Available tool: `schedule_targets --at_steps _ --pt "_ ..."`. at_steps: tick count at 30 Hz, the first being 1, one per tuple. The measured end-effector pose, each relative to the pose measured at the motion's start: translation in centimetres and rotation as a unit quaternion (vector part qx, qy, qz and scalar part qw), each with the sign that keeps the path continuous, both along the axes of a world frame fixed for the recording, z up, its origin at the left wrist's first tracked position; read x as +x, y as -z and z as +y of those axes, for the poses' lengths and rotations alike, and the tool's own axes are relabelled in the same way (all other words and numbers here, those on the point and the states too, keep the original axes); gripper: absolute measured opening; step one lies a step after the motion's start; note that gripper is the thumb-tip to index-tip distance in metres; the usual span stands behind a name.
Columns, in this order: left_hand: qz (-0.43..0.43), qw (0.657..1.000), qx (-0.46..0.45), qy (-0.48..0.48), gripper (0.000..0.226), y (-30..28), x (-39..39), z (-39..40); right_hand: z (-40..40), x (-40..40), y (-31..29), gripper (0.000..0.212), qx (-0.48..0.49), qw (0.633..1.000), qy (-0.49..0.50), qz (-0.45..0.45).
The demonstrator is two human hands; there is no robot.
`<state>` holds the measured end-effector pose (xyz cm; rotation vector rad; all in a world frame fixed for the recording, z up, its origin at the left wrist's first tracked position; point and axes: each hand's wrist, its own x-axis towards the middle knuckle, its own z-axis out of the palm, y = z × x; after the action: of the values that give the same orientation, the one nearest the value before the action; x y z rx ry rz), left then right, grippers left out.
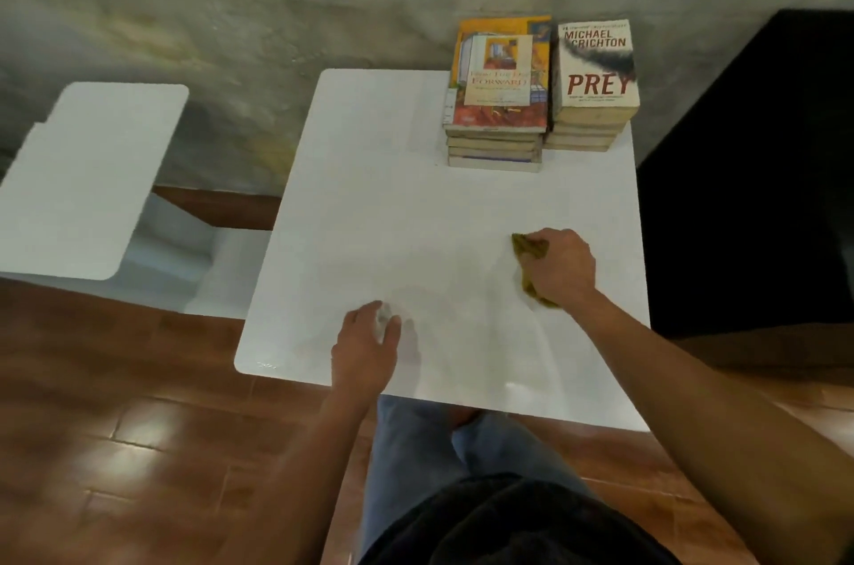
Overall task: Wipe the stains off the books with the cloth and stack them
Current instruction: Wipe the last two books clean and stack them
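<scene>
Rough grey wall behind, brown tiled floor below, second white table off to the left. Your white worktop (pixel 351 195) carries two piles at its far right corner: the left pile of books (pixel 497 121), several deep with an orange-red cover on top, and just beside it the right pile (pixel 596 88) with "PREY" on top. No book lies loose in front of you, so stacking looks finished or nearly so; whether the covers are clean is too small to tell. Your right hand (pixel 561 269) has its fingers curled round the mustard cloth (pixel 529 246), pressed to the worktop near the right edge. Your left hand (pixel 365 343) sits near the front edge, fingers closed round a small whitish wad (pixel 382 322), maybe tissue.
</scene>
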<state>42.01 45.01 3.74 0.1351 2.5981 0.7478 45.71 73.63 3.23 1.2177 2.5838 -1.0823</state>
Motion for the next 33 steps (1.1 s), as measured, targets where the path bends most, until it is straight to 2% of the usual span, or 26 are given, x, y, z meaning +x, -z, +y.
schedule_targets --at_steps 2,3,6,9,12,14,15,19,24,28,31,33 --pt "-0.018 0.997 0.058 -0.054 0.043 -1.5 -0.3 0.7 -1.6 -0.9 -1.6 0.021 -0.165 0.984 0.032 0.056" --pt "-0.025 0.995 0.074 -0.067 0.043 -2.3 -0.5 1.0 -2.4 -1.3 -2.3 0.019 -0.217 0.972 0.025 0.082" --pt "-0.073 0.979 0.155 -0.108 0.048 -4.6 -1.7 1.9 -5.2 -2.5 -5.5 0.015 -0.303 0.942 -0.021 0.143" --pt "-0.146 0.93 0.294 -0.166 0.058 -7.4 -3.0 2.5 -7.7 -3.7 -8.2 0.015 -0.388 0.903 -0.064 0.172" --pt "-0.134 0.921 0.351 -0.103 0.061 -10.2 -3.8 2.6 -9.1 -4.5 -10.7 0.021 -0.454 0.865 -0.123 0.172" --pt "-0.126 0.913 0.377 -0.093 0.052 -11.5 -4.3 2.2 -9.7 -5.1 -12.1 0.03 -0.482 0.849 -0.139 0.167" --pt "-0.12 0.909 0.388 -0.097 0.047 -11.7 -4.5 2.0 -10.0 -5.3 -12.7 0.031 -0.482 0.849 -0.137 0.17" --pt "-0.112 0.889 0.426 -0.126 0.041 -12.3 -5.3 0.7 -11.4 -7.0 -14.5 0.017 -0.371 0.894 -0.138 0.21" --pt "-0.041 0.904 0.403 -0.135 0.032 -12.0 -7.0 -1.8 -12.8 -9.5 -16.3 0.021 -0.317 0.904 -0.187 0.217" --pt "-0.036 0.892 0.429 -0.139 0.034 -12.5 -8.9 -4.2 -14.6 -12.8 -16.1 0.026 -0.262 0.919 -0.195 0.22" --pt "-0.033 0.878 0.444 -0.174 0.027 -12.3 -11.2 -6.5 -17.3 -15.6 -15.3 0.026 -0.254 0.922 -0.189 0.221" --pt "-0.049 0.867 0.454 -0.199 0.032 -11.8 -13.0 -8.5 -19.7 -17.8 -14.2 0.026 -0.26 0.925 -0.172 0.217"
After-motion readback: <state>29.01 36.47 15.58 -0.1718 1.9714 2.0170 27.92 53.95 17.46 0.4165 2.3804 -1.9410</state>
